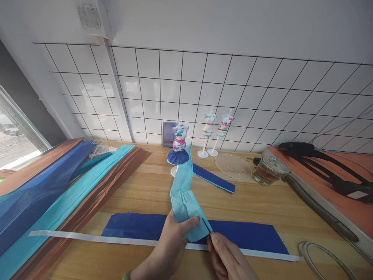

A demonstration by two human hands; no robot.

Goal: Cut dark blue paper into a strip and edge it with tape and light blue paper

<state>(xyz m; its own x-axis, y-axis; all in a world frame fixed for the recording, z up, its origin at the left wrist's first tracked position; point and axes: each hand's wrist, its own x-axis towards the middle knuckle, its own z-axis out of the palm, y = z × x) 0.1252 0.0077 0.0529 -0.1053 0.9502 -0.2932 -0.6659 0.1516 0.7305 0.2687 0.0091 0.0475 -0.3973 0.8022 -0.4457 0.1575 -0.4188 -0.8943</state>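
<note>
The left hand (171, 241) grips a turquoise strip (182, 182) running lengthwise away over the counter (134, 190) toward the wall (170, 87); the right hand (230, 254) pinches a dark tool (206, 225).

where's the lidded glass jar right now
In the head view, the glass jar is at right on the wooden table, between the round clear plate and the orange surface.

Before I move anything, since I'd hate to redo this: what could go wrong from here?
The light blue strip in the left hand runs close by the skirted dress form; a tug might topple it. The white strip lies across the dark blue piece; if loose, it could be brushed askew by the right hand.
</note>
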